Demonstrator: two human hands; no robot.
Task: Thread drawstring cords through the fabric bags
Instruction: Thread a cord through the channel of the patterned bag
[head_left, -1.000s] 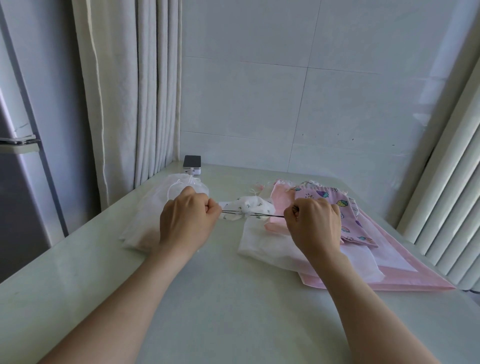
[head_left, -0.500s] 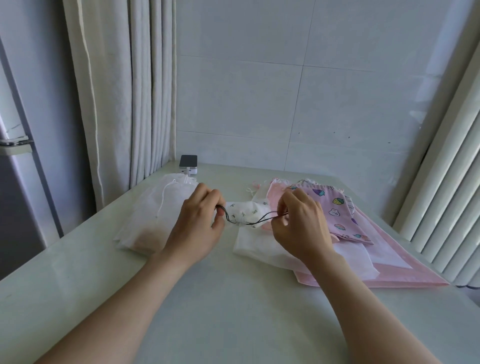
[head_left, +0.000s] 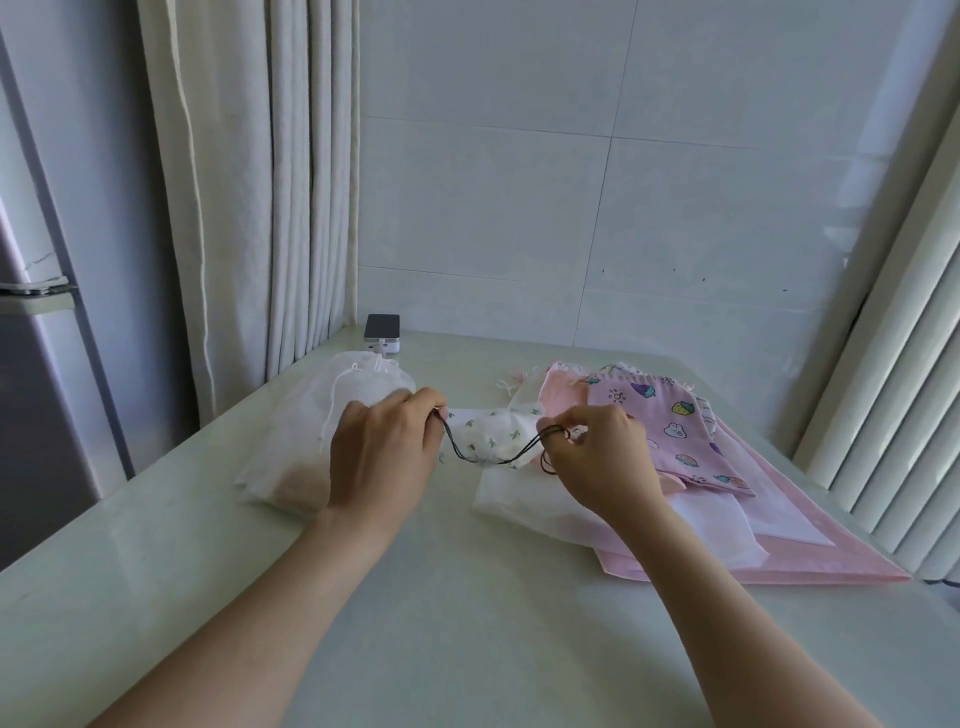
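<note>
Pinching a dark cord (head_left: 467, 459) at two places, I hold my left hand (head_left: 382, 457) and right hand (head_left: 597, 457) just above the table (head_left: 467, 639) at mid-frame. My left thumb and forefinger are pressed together on one end. My right fingertips are closed on the other, with a short loop of cord hanging below that hand. Between them the cord sags in a slack curve in front of a small white leaf-print bag (head_left: 493, 434), which sits bunched between my hands. I cannot tell whether the cord runs through its hem.

The widest open stretch of tabletop is in the lower half of the frame, under and between my forearms. The table's left edge climbs diagonally from lower left toward the curtain (head_left: 260, 182), with a grey fridge (head_left: 41, 389) beyond it. A stuffed white drawstring bag (head_left: 291, 447) lies near that edge, just beside my left hand. The far edge meets the tiled wall (head_left: 571, 182), where a small dark-topped device (head_left: 382, 328) sits in the upper-left corner of the table. On the right, a flat white bag (head_left: 540, 512), a purple printed bag (head_left: 675, 431) and a large pink bag (head_left: 779, 564) overlap in a stack. Its corner reaches close to the right edge, below the vertical slats (head_left: 909, 389).

The purple bag's prints are cartoon pictures, among them a sun, a strawberry and a bunny. Any marking on the device is too small to read.
</note>
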